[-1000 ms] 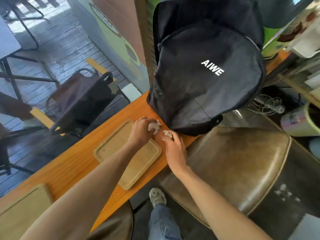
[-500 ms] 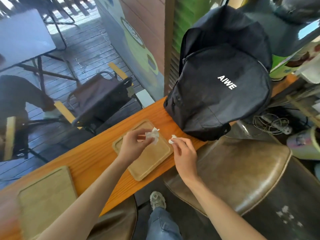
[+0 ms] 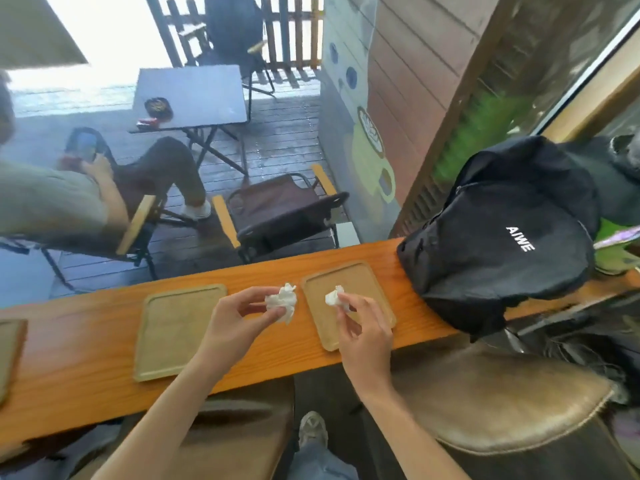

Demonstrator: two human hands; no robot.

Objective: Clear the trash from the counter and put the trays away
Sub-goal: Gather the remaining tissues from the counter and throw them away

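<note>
Both hands are raised over the counter, each carrying trash. Left hand: thumb and fingers pinched on a crumpled white tissue, the bigger wad, held clear of the wood over the bare strip between the two nearer trays. Right hand: fingertips closed on a smaller tissue scrap, held above the left part of the right tray. Neither wad touches a tray or the counter.

The two wads sit close, side by side, the big one left and the small one right, with a narrow gap between them. No other loose trash shows on the visible stretch of counter.

Trays: the right tray lies with its long axis running near to far, slightly skewed, directly under and beyond the right hand. The middle tray lies left of the left hand, long axis also near to far, its right edge just beside that wrist. A third tray is cut off at the far left edge. A black backpack stands on the counter right of the right tray, near it but apart.

Judgement: no bin is in view, so which way the trash must go cannot be told. For the trays, each hand is nearest its own side's tray, but both hands are full, so the tissues need to be dropped or gathered into one hand first.
</note>
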